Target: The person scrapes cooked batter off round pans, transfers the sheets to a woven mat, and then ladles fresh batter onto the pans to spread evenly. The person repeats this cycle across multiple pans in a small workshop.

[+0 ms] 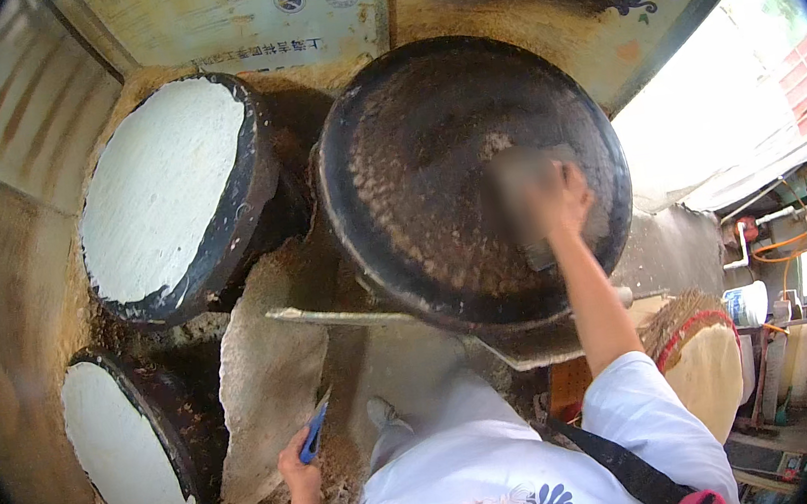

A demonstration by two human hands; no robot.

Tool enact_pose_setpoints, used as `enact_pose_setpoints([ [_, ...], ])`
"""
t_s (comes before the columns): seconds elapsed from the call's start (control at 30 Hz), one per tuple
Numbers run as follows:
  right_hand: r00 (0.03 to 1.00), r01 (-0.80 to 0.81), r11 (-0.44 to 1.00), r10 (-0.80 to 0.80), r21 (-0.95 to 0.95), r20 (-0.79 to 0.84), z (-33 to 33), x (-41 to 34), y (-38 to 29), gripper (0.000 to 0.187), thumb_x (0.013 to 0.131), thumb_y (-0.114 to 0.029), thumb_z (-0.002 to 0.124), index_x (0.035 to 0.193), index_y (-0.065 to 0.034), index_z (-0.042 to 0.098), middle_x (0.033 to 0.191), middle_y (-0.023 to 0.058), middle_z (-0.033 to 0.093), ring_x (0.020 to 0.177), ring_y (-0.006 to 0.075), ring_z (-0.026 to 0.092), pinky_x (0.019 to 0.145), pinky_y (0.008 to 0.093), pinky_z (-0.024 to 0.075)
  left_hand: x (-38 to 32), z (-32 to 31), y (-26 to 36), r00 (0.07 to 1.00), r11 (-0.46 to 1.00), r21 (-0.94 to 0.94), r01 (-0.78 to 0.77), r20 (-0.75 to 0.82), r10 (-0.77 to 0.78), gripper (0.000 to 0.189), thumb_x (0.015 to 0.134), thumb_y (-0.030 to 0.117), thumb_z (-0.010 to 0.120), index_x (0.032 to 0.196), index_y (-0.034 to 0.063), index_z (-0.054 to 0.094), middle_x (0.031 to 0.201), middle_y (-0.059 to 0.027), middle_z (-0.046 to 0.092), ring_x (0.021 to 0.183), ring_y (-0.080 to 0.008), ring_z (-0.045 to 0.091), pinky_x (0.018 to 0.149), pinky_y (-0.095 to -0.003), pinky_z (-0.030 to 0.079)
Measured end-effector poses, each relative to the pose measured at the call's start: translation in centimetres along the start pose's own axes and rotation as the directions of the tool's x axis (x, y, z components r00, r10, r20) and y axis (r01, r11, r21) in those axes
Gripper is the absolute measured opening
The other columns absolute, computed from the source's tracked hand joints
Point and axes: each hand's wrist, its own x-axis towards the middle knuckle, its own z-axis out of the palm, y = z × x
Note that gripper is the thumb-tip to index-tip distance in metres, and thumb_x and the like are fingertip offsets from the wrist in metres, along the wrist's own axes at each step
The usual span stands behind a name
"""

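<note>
My right hand (566,194) is over a large round black griddle (425,121), gripping a grey pad (541,256) against its surface. Blur hides most of the pad, so its exact kind is unclear. The griddle's top is dark, with brownish mottled residue. Lower left, my left hand (300,465) holds a blue-handled scraper (314,433), its thin blade pointing up and away from me. Beside that hand lies a pale rough sheet (269,389) with a ragged edge. Two more black-rimmed griddles, the upper left one (165,190) and the lower left one (126,456), are covered with white batter.
Stained printed panels (239,23) wall off the far side. A pale stick (340,316) juts out at the near side of the black griddle. Toward the right are a round red-rimmed disc (705,373) with a straw-like edge, and a white bucket (746,304).
</note>
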Motion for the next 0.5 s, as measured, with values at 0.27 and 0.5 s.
enact_pose_setpoints([
  [0.27,0.687,0.563,0.818,-0.544,0.120,0.482,-8.1,-18.9,-13.5,0.109,0.072,-0.063,0.061,0.147,-0.0010,0.013,0.153,0.0230,0.004,0.142,0.0390,-0.002,0.107,0.0651,0.0091,-3.1,-2.6,-5.3,0.981,0.981,-0.052,-0.188,0.047,0.190,0.047,0.063,-0.012,0.057,0.104,0.0079,0.069,0.104,-0.0138,0.067,0.095,-0.0334,0.063,0.088,-0.0396,0.048],
  [0.5,0.842,0.333,0.911,-0.403,0.243,0.359,-11.6,-27.5,-11.7,0.058,0.076,-0.016,0.058,0.128,0.0048,0.044,0.140,0.0242,0.038,0.131,0.0405,0.034,0.103,0.0482,0.0339,-3.3,-5.8,-10.5,0.963,0.998,-0.017,0.063,0.263,-0.056,0.049,0.066,-0.012,0.049,0.108,0.0052,0.068,0.093,-0.0160,0.068,0.085,-0.0250,0.065,0.080,-0.0318,0.049],
])
